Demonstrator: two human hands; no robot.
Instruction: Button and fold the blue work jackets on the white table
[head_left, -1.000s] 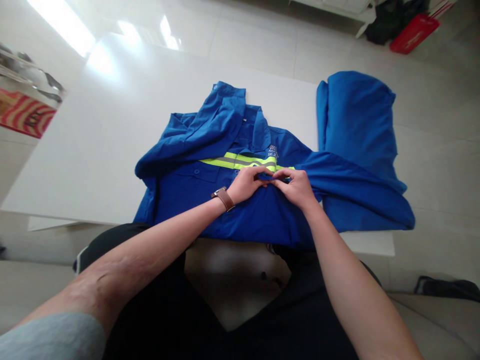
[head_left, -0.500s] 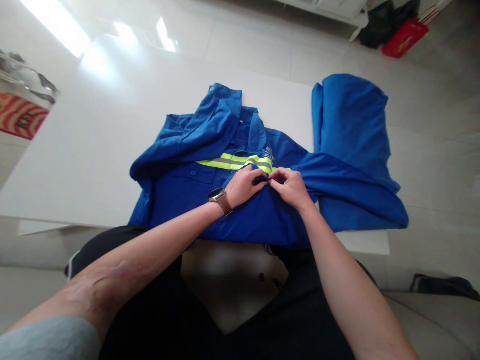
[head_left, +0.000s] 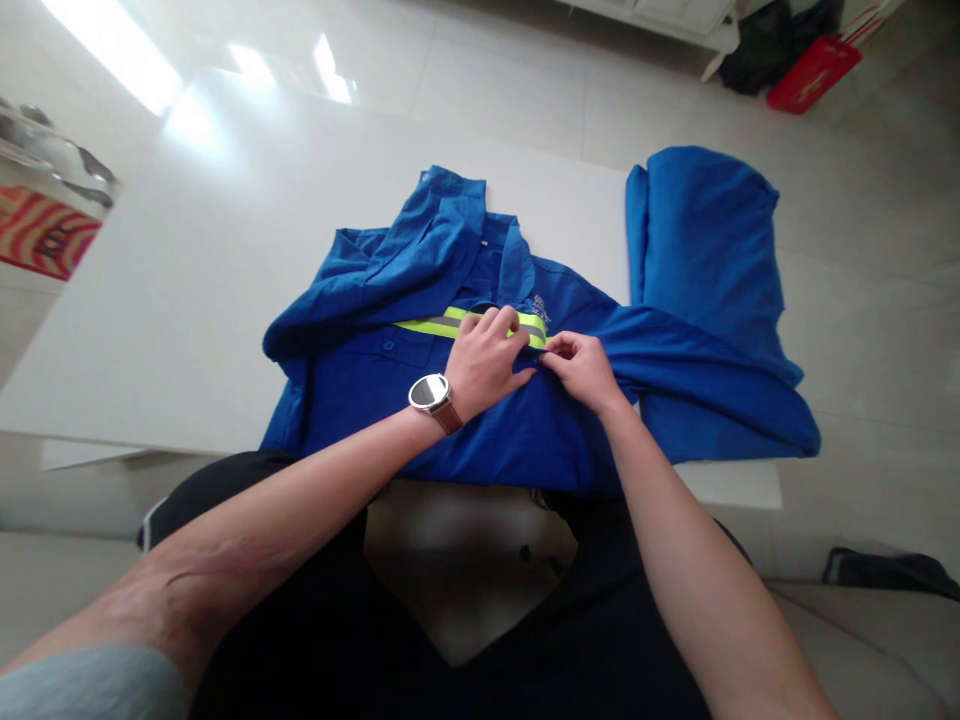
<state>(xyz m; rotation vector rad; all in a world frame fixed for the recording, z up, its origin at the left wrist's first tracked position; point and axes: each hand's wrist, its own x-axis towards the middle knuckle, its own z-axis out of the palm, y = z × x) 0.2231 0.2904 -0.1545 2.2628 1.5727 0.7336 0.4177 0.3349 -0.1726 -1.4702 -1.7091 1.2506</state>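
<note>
Left hand (head_left: 484, 365) lies over the front of the blue jacket (head_left: 517, 430), back of the hand upward, fingers curled at the yellow and grey reflective strip (head_left: 424, 325), thumb set apart from them. It is released: no cloth shows between thumb and fingers. Whether the fingertips press on the fabric cannot be determined. Right hand (head_left: 581, 370) pinches a small edge of the jacket between thumb and index finger, just beside the left thumb, at the lower side of the strip.

Jacket location: front side up, at the near side of the white table (head_left: 187, 250), hem toward the person's lap, collar (head_left: 514, 265) pointing away. The left-side sleeve (head_left: 442, 215) is bent back with its cuff beyond the collar. The right-side sleeve (head_left: 720, 365) extends across the lower part of a folded blue cloth (head_left: 709, 220), which lies at the table's right end. A white emblem (head_left: 540, 305) is located just above the strip; a pocket button (head_left: 388, 345) is located below it, left of the hands.

A wristwatch (head_left: 430, 391) with a brown strap is fitted on the left wrist. A red bag (head_left: 814, 75) stands on the floor beyond the table.
</note>
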